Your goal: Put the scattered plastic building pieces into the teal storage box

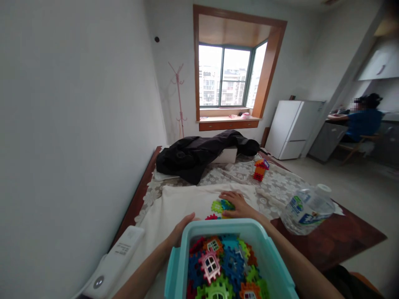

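Observation:
A light teal plastic bin [222,224] stands close in front of me, holding several colourful interlocking plastic building blocks, among them a pink window block [210,265]. Beyond its far rim, more blocks lie on a white cloth [183,197]. My right hand [238,204] reaches past the bin's right side, its fingers and thumb curved around a green and blue building block [227,204]. A red block [212,217] lies just nearer. At the bin's far left corner is my left hand [182,227], thumb stretched out and the other fingers partly hidden by the bin; I see nothing in it.
A small house of blocks [260,169] stands farther back on the lace-covered table. A clear plastic bottle [307,209] is at right, a white device [115,261] at left. Black clothing [202,151] lies across the back. A person [364,118] sits far right.

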Action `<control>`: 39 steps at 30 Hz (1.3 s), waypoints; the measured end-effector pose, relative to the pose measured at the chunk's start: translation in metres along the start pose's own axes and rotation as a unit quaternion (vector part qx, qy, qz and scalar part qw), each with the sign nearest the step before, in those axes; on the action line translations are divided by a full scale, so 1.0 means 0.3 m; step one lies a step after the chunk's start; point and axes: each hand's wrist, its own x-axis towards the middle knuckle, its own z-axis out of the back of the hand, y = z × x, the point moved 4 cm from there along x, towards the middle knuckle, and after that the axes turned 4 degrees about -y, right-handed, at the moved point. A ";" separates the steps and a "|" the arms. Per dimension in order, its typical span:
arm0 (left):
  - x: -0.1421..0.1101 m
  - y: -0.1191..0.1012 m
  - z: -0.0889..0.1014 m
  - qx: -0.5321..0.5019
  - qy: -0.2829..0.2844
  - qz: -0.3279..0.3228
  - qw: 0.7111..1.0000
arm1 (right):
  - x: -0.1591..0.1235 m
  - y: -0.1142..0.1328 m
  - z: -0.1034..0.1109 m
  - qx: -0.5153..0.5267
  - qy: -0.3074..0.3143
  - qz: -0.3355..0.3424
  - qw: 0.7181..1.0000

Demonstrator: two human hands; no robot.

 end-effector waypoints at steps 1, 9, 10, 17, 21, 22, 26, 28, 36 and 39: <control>0.005 -0.009 0.003 0.055 -0.010 -0.027 0.998 | -0.002 0.003 -0.022 -0.003 -0.009 0.012 1.000; 0.018 -0.050 0.009 0.337 -0.006 -0.141 0.931 | -0.006 0.016 -0.015 0.027 -0.073 0.064 0.995; 0.024 -0.057 0.012 0.372 0.004 -0.160 0.914 | -0.009 0.014 -0.001 0.024 -0.078 0.060 0.995; 0.148 -0.113 0.026 0.508 -0.005 -0.256 0.822 | -0.064 -0.020 0.077 -0.010 -0.024 0.032 0.999; 0.225 -0.127 -0.036 0.457 -0.011 -0.298 0.838 | -0.060 -0.031 0.061 -0.018 -0.018 0.037 0.999; 0.232 -0.129 -0.047 0.439 -0.025 -0.300 0.846 | -0.054 -0.032 0.052 -0.019 -0.025 0.035 0.999; 0.194 -0.130 -0.040 0.370 -0.085 -0.257 0.889 | -0.039 -0.043 0.014 -0.011 -0.061 0.031 0.998; 0.140 -0.129 -0.017 0.337 -0.101 -0.240 0.905 | -0.040 -0.057 -0.001 0.001 -0.082 0.032 0.996; -0.032 -0.066 0.007 -0.028 0.120 -0.131 0.984 | -0.041 -0.078 -0.033 0.039 -0.121 0.007 0.992; -0.057 -0.044 -0.025 -0.010 0.189 -0.075 0.979 | -0.035 -0.067 -0.034 0.026 -0.103 -0.010 0.994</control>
